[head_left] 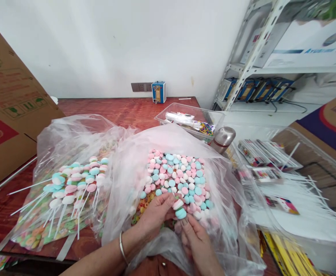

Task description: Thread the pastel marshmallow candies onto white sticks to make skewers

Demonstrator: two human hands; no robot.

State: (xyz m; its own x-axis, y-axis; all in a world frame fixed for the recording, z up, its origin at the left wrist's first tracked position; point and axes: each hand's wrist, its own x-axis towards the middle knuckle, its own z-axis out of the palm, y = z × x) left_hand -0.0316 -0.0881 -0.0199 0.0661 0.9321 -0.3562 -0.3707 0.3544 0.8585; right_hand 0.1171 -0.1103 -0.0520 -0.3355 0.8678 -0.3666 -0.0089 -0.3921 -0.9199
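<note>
My left hand [156,215] pinches a small stack of round candies [179,209], pink on top and teal below, over an open plastic bag [222,214]. My right hand [195,239] is closed just beneath that stack, fingers touching its lower end. The bag holds a heap of pink, white and teal candy discs [177,176] with some coloured ring candies [140,209] at its left edge. To the left lies a pile of finished candy skewers on white sticks [73,186], resting on another plastic bag.
A big cardboard box [9,111] stands at the left. A clear tub with beads [191,120] and a steel flask [224,138] sit behind the bag. A clear bin of white sticks and packets [285,191] is on the right. Metal shelving [271,57] rises beyond.
</note>
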